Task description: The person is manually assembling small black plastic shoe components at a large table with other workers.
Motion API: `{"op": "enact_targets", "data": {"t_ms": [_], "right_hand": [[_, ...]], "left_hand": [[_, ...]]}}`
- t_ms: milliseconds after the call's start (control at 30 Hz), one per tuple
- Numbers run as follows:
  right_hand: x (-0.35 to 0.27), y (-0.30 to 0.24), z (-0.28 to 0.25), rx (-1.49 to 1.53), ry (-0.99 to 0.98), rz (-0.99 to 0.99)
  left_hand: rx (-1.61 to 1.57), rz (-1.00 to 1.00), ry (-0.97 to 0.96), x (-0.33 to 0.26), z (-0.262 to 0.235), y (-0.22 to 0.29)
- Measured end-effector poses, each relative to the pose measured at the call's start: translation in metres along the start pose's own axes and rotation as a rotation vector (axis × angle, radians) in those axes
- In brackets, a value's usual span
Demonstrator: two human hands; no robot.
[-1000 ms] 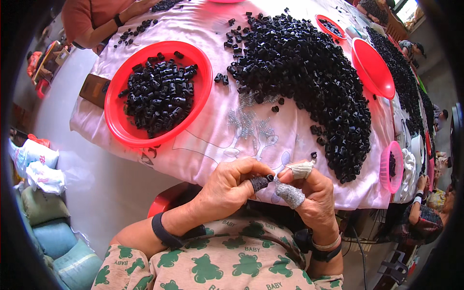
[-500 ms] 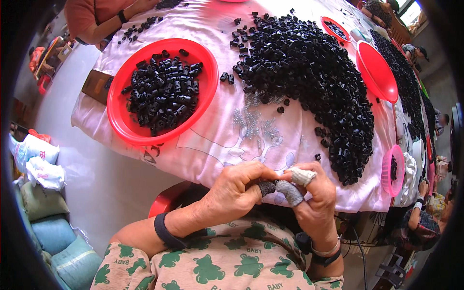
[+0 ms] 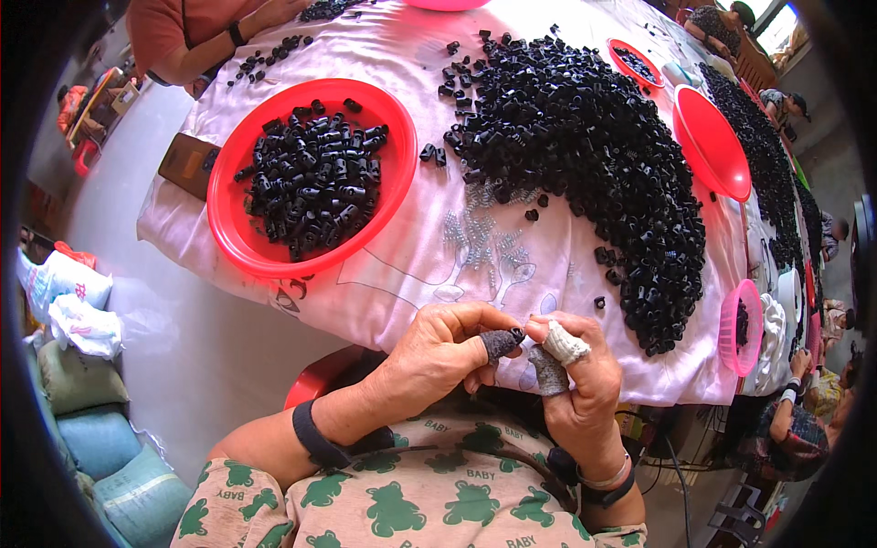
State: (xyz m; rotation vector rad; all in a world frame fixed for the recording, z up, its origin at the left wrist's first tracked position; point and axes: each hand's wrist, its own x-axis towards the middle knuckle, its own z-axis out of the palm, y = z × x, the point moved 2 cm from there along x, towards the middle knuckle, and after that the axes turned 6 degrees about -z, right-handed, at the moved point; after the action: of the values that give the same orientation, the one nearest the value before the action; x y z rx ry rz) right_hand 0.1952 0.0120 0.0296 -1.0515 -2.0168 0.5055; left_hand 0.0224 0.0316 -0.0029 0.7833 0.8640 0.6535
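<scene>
My left hand [image 3: 429, 354] pinches a small black plastic cord-lock part [image 3: 518, 335] between its thumb, wrapped in dark grey cloth, and its forefinger. Close beside it, the fingers of my right hand [image 3: 589, 379] are closed at the tips; whatever they hold is too small to make out. White and grey wraps cover two of its digits. Just beyond my hands, small metal springs [image 3: 480, 242] lie scattered on the pink cloth [image 3: 384, 283]. A large heap of black plastic parts [image 3: 585, 155] spreads behind them. To the left, black cord locks [image 3: 315, 187] fill a red basin [image 3: 221, 224].
A second red basin [image 3: 713, 146] leans at the heap's right. Nearer stands a pink basket [image 3: 738, 356]. A brown box [image 3: 187, 164] sits at the table's left edge. Across the table, another person's arm [image 3: 196, 59] reaches in. Sacks [image 3: 142, 493] are stacked on the left floor.
My fingertips have drawn slightly apart, showing the black part at my left thumb. My right hand has turned and shifted a little left and down.
</scene>
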Motion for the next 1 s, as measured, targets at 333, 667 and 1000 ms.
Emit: {"op": "enact_targets", "data": {"t_ms": [333,667,1000], "right_hand": [[-0.004,0.005,0.001,0.008,0.004,-0.03],[-0.002,0.008,-0.003,0.009,-0.016,0.012],[0.0,0.006,-0.001,-0.01,-0.024,-0.066]], "left_hand": [[-0.038,-0.01,-0.034,0.001,0.001,-0.003],[-0.023,-0.026,-0.072,0.001,0.001,-0.001],[-0.054,-0.053,-0.072,0.002,-0.001,-0.002]]}}
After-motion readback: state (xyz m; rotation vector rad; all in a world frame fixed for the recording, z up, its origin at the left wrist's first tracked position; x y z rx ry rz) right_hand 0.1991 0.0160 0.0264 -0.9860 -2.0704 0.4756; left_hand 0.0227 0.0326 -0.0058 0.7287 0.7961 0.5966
